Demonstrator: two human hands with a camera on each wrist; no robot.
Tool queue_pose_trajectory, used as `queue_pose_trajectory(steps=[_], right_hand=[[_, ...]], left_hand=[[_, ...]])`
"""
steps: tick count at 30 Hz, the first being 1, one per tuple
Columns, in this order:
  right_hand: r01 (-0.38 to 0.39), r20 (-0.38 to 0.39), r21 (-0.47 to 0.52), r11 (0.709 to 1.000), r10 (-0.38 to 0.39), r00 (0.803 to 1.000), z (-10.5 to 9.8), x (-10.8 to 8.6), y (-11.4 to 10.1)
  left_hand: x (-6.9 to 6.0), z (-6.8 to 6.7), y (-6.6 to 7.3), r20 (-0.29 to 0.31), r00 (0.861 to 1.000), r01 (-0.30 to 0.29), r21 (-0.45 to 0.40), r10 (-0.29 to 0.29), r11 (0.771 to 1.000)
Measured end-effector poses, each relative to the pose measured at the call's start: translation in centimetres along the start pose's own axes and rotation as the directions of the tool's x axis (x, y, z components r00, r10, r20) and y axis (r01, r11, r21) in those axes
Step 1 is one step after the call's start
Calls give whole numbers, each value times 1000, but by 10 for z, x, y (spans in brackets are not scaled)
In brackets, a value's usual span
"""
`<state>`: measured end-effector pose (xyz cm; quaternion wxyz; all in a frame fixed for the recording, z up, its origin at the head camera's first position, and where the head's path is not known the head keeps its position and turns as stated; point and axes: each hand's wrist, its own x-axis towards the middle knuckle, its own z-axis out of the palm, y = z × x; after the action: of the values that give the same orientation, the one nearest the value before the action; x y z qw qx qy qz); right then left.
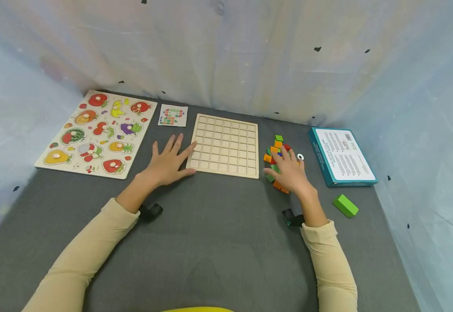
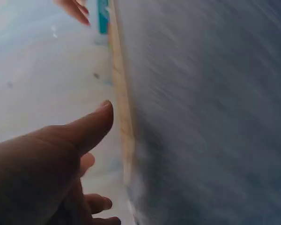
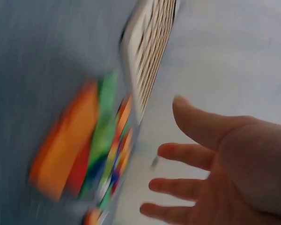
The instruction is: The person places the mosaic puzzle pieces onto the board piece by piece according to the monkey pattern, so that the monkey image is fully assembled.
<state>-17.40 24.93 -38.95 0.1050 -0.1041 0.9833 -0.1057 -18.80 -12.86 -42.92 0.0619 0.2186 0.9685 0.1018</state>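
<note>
My left hand (image 1: 166,165) is spread beside the left edge of a wooden grid board (image 1: 226,145), its thumb and index finger near the board's lower left corner. Whether it touches the board, I cannot tell. On the other side, my right hand (image 1: 290,172) hovers with fingers extended over a pile of small coloured blocks (image 1: 277,185), partly hiding them. Orange, green and red blocks (image 3: 68,140) appear blurred in the right wrist view, apart from the fingers. Neither hand holds anything.
A fruit puzzle board (image 1: 94,134) lies at the left, with a small pattern card (image 1: 173,115) beside it. Right of the pile are a white ring (image 1: 300,157), a teal box (image 1: 343,157) and a green block (image 1: 345,206). Curtains (image 1: 226,56) hang behind the table.
</note>
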Motion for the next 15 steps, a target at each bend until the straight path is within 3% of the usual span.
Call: queue_pose_trajectory(steps=[7,12,15], right_hand=[[-90,-61,252,964,109,992,-5,11,69],[-102,-80,321,942,134,988,-2,16,90],[-100,-99,314,944,138,986,0,20,97]], left_hand=[[7,17,-33,39,999,-30,-161,36,986],[8,27,-42,-24,997,-75,-192,71,979],[8,33,-44,-58,995,-95,-188,85,978]])
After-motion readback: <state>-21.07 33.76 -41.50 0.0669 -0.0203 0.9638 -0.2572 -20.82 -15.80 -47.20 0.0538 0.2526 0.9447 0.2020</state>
